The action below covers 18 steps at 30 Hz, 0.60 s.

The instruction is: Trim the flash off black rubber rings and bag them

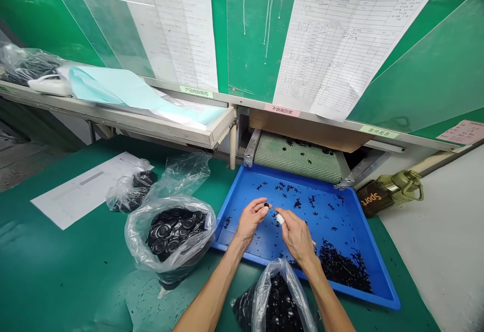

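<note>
Presently, left hand (249,221) pinching black part (266,205), right hand (297,233) gripping thin tool (273,208), tip at part, both above blue tray (260,243).

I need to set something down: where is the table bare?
The green table left of the bag of black discs, nearer than the white paper, is mostly bare. Crowded: where that bag stands close by the blue tray.

Above a blue tray (245,185), the hands (248,222) hold a black part (266,205) and slender tool (273,209).
</note>
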Each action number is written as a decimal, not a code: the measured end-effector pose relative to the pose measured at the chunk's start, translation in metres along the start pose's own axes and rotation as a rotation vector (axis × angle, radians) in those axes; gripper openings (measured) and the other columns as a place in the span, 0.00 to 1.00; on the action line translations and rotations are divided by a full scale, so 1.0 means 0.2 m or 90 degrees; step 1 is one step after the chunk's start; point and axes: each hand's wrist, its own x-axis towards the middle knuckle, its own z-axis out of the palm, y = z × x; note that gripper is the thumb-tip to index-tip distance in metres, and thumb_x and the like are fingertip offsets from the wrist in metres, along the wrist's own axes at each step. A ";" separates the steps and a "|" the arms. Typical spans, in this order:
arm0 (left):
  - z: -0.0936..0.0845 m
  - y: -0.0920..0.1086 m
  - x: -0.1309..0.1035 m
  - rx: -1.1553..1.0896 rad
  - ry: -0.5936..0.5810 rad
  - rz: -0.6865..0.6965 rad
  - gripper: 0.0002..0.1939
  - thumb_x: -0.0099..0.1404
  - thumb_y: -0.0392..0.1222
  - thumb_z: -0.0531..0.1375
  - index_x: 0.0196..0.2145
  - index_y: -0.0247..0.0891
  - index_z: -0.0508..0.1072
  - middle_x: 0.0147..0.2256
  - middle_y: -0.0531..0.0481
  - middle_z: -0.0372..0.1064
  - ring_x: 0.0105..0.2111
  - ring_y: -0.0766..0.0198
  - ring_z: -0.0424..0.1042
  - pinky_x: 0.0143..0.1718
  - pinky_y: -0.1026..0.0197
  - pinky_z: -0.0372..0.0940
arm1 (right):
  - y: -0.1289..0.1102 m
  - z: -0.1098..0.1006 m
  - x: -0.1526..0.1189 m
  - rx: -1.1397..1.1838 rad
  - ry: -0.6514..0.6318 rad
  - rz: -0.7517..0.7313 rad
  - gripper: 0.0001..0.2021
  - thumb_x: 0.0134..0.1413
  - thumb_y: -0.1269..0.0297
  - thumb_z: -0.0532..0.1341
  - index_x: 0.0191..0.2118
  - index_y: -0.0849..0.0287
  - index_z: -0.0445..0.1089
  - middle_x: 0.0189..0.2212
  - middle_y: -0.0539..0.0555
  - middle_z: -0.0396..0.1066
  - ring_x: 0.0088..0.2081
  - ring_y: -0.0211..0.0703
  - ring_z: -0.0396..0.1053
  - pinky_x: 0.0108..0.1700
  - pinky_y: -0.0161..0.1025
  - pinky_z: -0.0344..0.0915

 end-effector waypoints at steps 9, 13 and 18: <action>0.00 -0.01 -0.01 0.078 0.009 0.034 0.15 0.48 0.43 0.68 0.35 0.36 0.76 0.33 0.46 0.73 0.33 0.63 0.69 0.36 0.63 0.62 | 0.01 0.02 0.00 -0.065 -0.013 -0.013 0.21 0.57 0.72 0.46 0.52 0.53 0.66 0.40 0.56 0.71 0.36 0.45 0.69 0.33 0.37 0.62; 0.00 -0.01 -0.01 0.074 0.012 0.036 0.16 0.47 0.42 0.69 0.35 0.36 0.77 0.33 0.47 0.73 0.33 0.63 0.68 0.38 0.62 0.61 | 0.01 0.03 0.01 -0.095 -0.008 -0.016 0.21 0.57 0.72 0.46 0.52 0.54 0.66 0.39 0.56 0.71 0.33 0.44 0.68 0.31 0.37 0.60; 0.00 -0.01 -0.01 0.126 0.014 0.068 0.14 0.48 0.44 0.67 0.34 0.36 0.77 0.30 0.49 0.70 0.32 0.64 0.66 0.36 0.63 0.60 | -0.01 0.09 -0.01 -0.151 0.031 0.007 0.20 0.55 0.72 0.47 0.50 0.55 0.68 0.37 0.57 0.71 0.30 0.43 0.66 0.31 0.36 0.57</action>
